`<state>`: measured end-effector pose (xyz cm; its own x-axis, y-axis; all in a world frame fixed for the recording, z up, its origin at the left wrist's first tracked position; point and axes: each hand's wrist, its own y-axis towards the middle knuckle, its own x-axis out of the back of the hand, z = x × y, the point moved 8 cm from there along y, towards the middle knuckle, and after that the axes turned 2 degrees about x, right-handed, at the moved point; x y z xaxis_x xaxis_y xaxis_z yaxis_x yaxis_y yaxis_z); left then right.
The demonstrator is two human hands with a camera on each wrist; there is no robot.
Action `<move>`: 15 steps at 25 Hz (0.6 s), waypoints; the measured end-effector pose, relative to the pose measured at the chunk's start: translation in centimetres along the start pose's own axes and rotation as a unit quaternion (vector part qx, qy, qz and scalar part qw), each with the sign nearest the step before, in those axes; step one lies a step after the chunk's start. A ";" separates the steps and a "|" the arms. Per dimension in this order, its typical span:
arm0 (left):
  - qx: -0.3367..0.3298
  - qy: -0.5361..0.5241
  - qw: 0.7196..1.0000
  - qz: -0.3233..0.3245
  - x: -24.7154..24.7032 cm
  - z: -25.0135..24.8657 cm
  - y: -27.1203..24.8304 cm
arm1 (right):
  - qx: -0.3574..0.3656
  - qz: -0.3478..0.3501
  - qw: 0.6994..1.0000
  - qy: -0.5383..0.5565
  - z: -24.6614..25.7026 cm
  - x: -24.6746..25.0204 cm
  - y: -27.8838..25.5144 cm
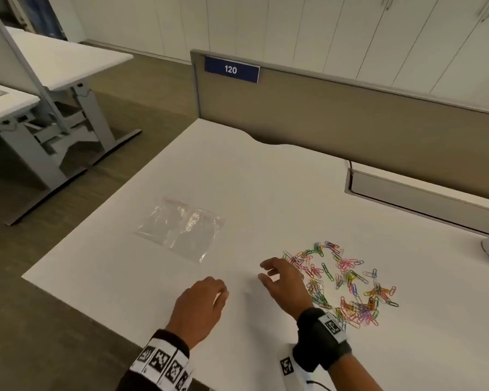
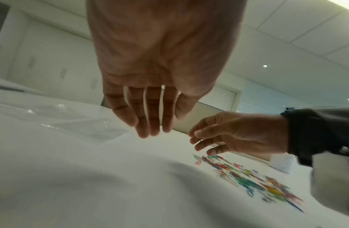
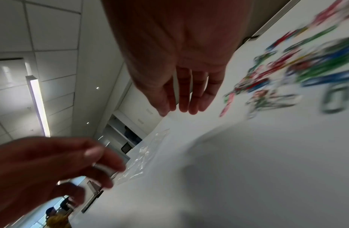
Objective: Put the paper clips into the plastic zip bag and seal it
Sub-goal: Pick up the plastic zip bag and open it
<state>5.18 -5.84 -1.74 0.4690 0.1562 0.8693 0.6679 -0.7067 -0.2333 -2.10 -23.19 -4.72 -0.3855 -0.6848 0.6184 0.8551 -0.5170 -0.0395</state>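
Head view: your left grip (image 1: 201,303) and right grip (image 1: 284,283) hover loose, holding nothing. The clear plastic zip bag (image 1: 181,228) lies flat on the white bench (image 1: 266,193) beyond your left grip, zip edge away. Coloured paper clips (image 1: 347,283) lie scattered right of your right grip.

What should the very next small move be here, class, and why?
Probably the left hand reaches forward for the plastic zip bag. The bag lies flat and untouched, both hands are empty, the right hand hovers beside the loose paper clips, and none are bagged.
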 end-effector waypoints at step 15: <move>0.039 0.001 0.999 -0.007 -2.2 5.9 10.1 | -0.098 0.017 0.995 -0.027 0.8 -5.4 8.8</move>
<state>14.35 -9.26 -8.56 0.4585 0.1632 0.8736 0.7173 -0.6482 -0.2554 7.84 -23.61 -7.79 -0.3348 -0.6775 0.6549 0.7814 -0.5881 -0.2089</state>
